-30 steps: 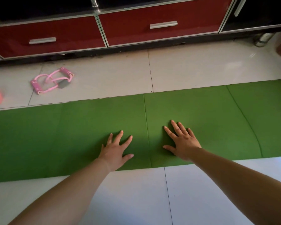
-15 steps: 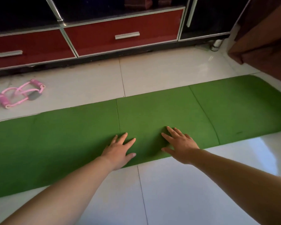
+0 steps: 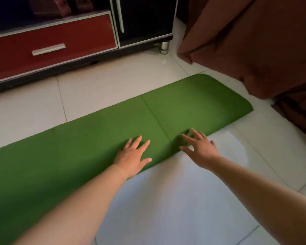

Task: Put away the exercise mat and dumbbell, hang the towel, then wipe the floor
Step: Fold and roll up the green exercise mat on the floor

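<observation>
Mat step: green mat [image 3: 88,138] lay flat on floor [image 3: 166,200]; left hand [image 3: 132,156] spread flat on near edge, right hand [image 3: 200,151] spread over it, contact unclear. Next prob. needed: grip rounded end, roll.

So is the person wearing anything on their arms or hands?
No. The left hand and right hand are bare: no gloves, no rings that show. The forearms are bare too: no sleeves, watch or bracelet in view.

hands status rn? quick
Left hand: open, flat on the green mat, holding nothing.
Right hand: open, fingers spread at the mat's near edge, holding nothing.
</observation>
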Available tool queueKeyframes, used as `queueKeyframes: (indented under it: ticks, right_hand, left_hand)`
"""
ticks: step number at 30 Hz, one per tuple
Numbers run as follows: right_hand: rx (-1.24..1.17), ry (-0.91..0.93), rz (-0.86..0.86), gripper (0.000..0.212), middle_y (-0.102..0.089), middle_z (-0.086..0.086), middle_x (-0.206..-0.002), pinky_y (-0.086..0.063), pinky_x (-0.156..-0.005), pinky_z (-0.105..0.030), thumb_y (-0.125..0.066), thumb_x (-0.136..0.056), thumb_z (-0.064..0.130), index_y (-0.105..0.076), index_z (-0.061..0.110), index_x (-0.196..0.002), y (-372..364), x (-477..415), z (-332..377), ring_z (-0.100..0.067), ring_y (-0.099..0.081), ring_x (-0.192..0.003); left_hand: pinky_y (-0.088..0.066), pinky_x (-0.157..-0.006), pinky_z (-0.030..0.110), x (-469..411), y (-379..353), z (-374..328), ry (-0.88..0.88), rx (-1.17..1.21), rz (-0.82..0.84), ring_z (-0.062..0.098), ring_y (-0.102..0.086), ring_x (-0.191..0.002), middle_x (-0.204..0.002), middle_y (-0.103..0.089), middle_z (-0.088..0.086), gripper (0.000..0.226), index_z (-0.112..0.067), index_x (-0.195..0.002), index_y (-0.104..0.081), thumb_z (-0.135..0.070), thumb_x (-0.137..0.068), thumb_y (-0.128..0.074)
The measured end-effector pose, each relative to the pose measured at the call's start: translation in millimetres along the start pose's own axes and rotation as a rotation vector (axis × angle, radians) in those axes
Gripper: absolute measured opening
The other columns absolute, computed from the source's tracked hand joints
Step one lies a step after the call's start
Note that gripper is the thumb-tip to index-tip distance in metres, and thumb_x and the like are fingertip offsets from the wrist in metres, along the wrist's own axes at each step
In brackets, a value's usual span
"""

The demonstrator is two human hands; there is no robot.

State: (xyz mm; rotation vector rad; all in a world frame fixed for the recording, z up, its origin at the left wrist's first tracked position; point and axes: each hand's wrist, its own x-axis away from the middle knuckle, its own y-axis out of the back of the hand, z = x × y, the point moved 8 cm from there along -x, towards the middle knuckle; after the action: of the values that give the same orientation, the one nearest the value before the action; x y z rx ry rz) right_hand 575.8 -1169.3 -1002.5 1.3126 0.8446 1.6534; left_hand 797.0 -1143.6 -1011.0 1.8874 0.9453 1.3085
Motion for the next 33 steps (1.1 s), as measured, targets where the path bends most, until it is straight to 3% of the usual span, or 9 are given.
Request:
queueKeyframes:
  ticks: [3,9,13,16,20,27,30,33]
  right_hand:
    - [-0.042,-0.005,-0.071,0.058,-0.006,0.005,-0.158,-0.021,-0.113,-0.052,-0.037,-0.091,0.06,-0.024,0.04,-0.144,7,-6,-15,-0.021,-0.007,-0.145]
    - [-0.098,-0.042,-0.102,0.062,-0.008,0.003,-0.158,-0.026,-0.112,-0.045,-0.036,-0.091,0.058,-0.021,0.033,-0.146,-4,-16,-40,-0.022,-0.009,-0.144]
    - [-0.037,0.003,-0.124,0.062,-0.009,0.003,-0.157,-0.023,-0.112,-0.043,-0.035,-0.092,0.057,-0.023,0.029,-0.146,0,-19,-44,-0.024,-0.008,-0.143]
    - [-0.009,0.036,-0.108,0.06,-0.008,0.002,-0.158,-0.017,-0.114,-0.045,-0.035,-0.093,0.056,-0.024,0.031,-0.146,7,-27,-43,-0.023,-0.006,-0.144]
    - [-0.063,-0.03,-0.02,0.064,0.002,0.001,-0.159,-0.008,-0.116,-0.048,-0.036,-0.091,0.06,-0.022,0.033,-0.147,3,-53,-43,-0.024,0.001,-0.145]
    - [-0.004,-0.086,0.11,0.07,0.007,0.003,-0.158,-0.014,-0.117,-0.043,-0.043,-0.087,0.062,-0.015,0.039,-0.147,1,-55,-45,-0.022,0.002,-0.145]
    - [0.185,-0.033,0.285,0.071,0.008,0.004,-0.158,-0.015,-0.117,-0.047,-0.04,-0.088,0.061,-0.007,0.039,-0.147,34,-56,-36,-0.023,0.0,-0.145]
    - [0.227,-0.004,0.239,0.072,0.004,0.004,-0.158,-0.019,-0.116,-0.048,-0.044,-0.088,0.059,-0.009,0.038,-0.147,92,-72,-31,-0.023,-0.005,-0.145]
  left_hand:
    - [-0.015,-0.112,0.058,-20,-12,-23,0.027,-0.05,0.007,0.025,0.004,-0.145,-0.158,0.006,-0.01,0.067,-0.038,-0.148,-0.008,-0.059,-0.091,-0.036]
    - [-0.016,-0.111,0.06,-28,-32,-23,0.092,-0.141,0.028,0.027,0.007,-0.145,-0.157,0.013,-0.008,0.07,-0.036,-0.148,-0.001,-0.06,-0.091,-0.033]
    - [-0.017,-0.113,0.056,-23,-27,-21,0.092,-0.106,0.088,0.026,0.005,-0.145,-0.157,0.012,-0.008,0.069,-0.037,-0.148,-0.002,-0.058,-0.092,-0.034]
    - [-0.018,-0.116,0.044,-23,-11,-21,0.108,-0.051,0.152,0.025,-0.001,-0.145,-0.158,0.006,-0.006,0.065,-0.034,-0.149,-0.009,-0.053,-0.093,-0.037]
    - [-0.014,-0.118,0.039,-36,14,-32,0.125,-0.029,0.197,0.027,-0.003,-0.145,-0.158,0.005,-0.002,0.064,-0.033,-0.149,-0.008,-0.05,-0.095,-0.037]
    - [-0.017,-0.115,0.054,-83,42,-31,-0.029,-0.167,0.281,0.029,0.008,-0.144,-0.156,0.015,-0.007,0.064,-0.041,-0.147,-0.001,-0.051,-0.094,-0.036]
    - [-0.013,-0.112,0.06,-110,55,-29,-0.042,-0.223,0.238,0.031,0.008,-0.144,-0.156,0.016,-0.005,0.063,-0.04,-0.147,-0.001,-0.052,-0.095,-0.035]
    - [-0.012,-0.112,0.062,-136,59,-39,-0.027,-0.12,0.151,0.032,0.008,-0.144,-0.157,0.014,-0.004,0.066,-0.038,-0.148,-0.003,-0.053,-0.094,-0.036]
